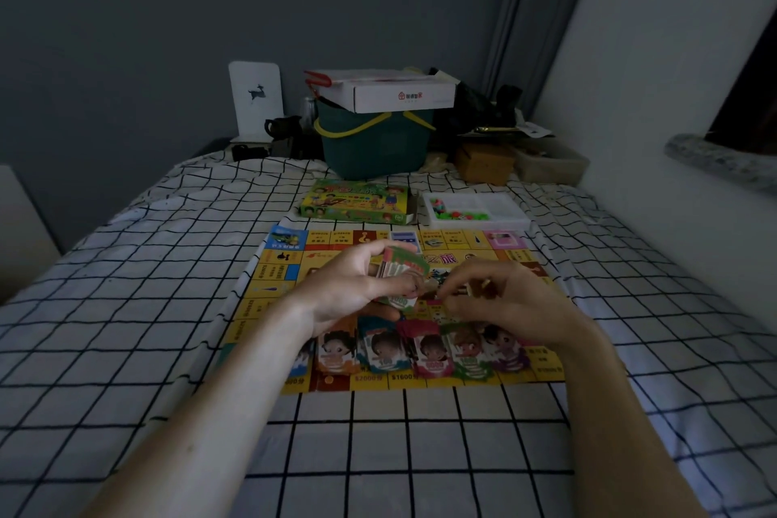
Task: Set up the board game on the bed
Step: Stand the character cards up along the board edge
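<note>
Fingers (pixel 380 252) of the left hand (pixel 349 290) are curled round a stack of cards (pixel 401 265), which is held above the middle of the game board (pixel 269 273). Fingers of the right hand (pixel 508 303) are bent inward, just right of the stack; the tips are blurred, and whether a card is pinched there cannot be told.

The game board is laid flat on the checked bedsheet (pixel 126 307), its yellow border squares visible. Along the near edge of the board, a row of character cards (pixel 420 349) is set side by side, each printed with a cartoon child.

Beyond the far edge of the board, a green game box (pixel 357 202) is placed on the sheet. Just right of that box, a white plastic tray (pixel 483 208) with small coloured pieces in its left part is noted.

Farther behind the board, at the head of the bed, a dark green basket (pixel 370 147) with a yellow handle is seen, with a white cardboard box (pixel 391 90) resting on top. Left of the basket, a white panel (pixel 255 97) bearing a deer figure is stood upright against the wall
</note>
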